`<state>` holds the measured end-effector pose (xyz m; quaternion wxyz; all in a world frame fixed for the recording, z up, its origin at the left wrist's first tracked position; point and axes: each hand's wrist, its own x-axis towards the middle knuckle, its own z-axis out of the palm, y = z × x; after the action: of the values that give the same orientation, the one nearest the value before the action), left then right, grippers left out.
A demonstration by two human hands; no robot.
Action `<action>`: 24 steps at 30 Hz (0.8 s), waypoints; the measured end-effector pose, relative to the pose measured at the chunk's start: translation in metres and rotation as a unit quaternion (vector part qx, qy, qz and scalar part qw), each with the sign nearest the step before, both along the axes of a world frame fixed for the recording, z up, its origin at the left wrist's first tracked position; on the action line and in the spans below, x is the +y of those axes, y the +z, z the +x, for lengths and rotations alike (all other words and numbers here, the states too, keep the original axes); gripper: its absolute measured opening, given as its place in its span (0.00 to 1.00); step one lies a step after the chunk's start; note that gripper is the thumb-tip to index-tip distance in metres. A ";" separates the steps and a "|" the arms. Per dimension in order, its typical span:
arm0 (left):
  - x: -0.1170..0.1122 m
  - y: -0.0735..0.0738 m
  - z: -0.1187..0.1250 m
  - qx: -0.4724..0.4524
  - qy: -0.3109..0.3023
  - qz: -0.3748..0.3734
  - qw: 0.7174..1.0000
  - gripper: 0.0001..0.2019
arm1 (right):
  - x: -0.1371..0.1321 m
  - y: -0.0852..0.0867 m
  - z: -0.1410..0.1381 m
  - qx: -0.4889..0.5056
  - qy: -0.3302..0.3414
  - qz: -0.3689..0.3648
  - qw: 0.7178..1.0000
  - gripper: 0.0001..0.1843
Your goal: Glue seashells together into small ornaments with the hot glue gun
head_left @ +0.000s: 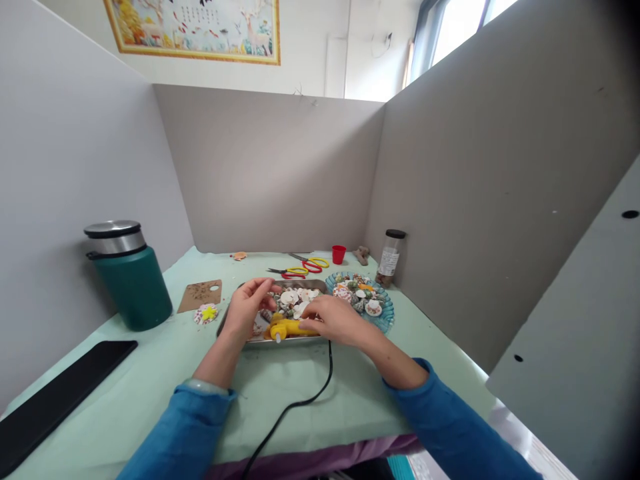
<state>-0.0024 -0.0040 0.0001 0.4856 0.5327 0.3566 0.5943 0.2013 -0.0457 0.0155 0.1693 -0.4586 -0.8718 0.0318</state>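
Note:
My left hand (pixel 249 308) is over the left side of a metal tray (pixel 223 325), its fingers bent toward the thumb. Whatever it pinches, if anything, is too small to make out. My right hand (pixel 336 320) reaches over the tray's right side, fingers curled down onto a yellow hot glue gun (pixel 290 329). The gun lies across the near part of the tray, its pale nozzle toward me. White shells (pixel 296 298) and small snail-like shells fill the tray behind it. A black cord (pixel 320 390) runs from near the gun toward me.
On the right are a blue glass plate (pixel 389 319) of shells and a clear jar (pixel 389 259). Scissors (pixel 290 272) and a red cup (pixel 339 254) stand behind. Leftward are a green flask (pixel 131 287), brown card (pixel 193 297), shell-and-star piece (pixel 206 313) and black slab (pixel 65 393). Grey partitions surround the table.

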 end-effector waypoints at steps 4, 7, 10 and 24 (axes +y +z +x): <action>0.002 -0.001 -0.003 -0.007 0.018 -0.005 1.000 0.19 | 0.006 -0.003 -0.013 -0.048 0.000 -0.047 0.998 0.13; 0.003 0.000 -0.005 -0.003 0.030 -0.003 1.000 0.19 | 0.010 -0.005 -0.015 -0.032 0.019 -0.055 0.998 0.12; 0.004 0.003 -0.008 -0.004 0.050 -0.003 0.999 0.19 | 0.014 -0.007 -0.011 0.063 0.051 -0.097 0.992 0.10; 0.028 0.008 -0.028 0.513 0.028 0.046 0.857 0.10 | 0.023 -0.009 0.004 0.686 0.064 -0.399 0.604 0.16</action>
<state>-0.0304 0.0238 0.0080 0.1919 0.7736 0.5420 0.2664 0.2054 -0.0226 0.0065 0.5155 -0.2668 -0.4273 0.6932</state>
